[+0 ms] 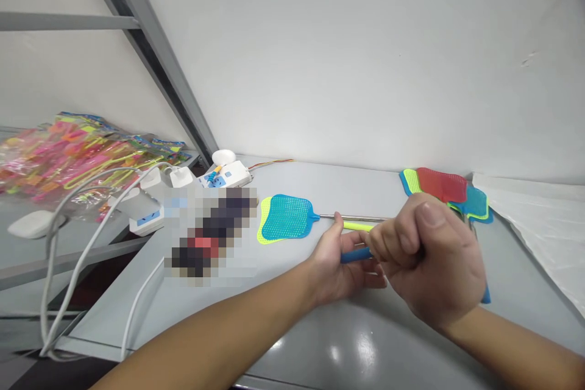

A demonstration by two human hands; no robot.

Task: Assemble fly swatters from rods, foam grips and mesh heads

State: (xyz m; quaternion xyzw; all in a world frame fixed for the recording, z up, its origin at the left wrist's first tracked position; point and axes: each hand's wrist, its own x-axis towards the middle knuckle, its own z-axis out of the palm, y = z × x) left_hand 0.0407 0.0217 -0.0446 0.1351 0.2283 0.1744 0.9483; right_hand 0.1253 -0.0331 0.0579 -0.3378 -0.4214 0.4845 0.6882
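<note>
My left hand (pixel 336 262) is turned palm up, fingers curled around one end of a blue handle (pixel 356 255). My right hand (pixel 432 259) is a closed fist at the other end of this handle and hides the rest of it. Beyond my hands lies a blue fly swatter (pixel 290 217) with a perforated head and thin metal rod, overlapping a yellow-green fly swatter (pixel 264 234). A yellow-green handle (pixel 358 226) shows behind my left thumb. Another blue handle end (pixel 486 294) pokes out past my right wrist.
Red, blue and yellow-green swatter heads (pixel 442 184) are piled near the wall. White sheeting (pixel 534 213) covers the table's right side. At left are power strips (pixel 233 173), white cables (pixel 94 237), bagged colourful goods (pixel 77 164) and a metal frame (pixel 155 49). A pixelated patch hides one item.
</note>
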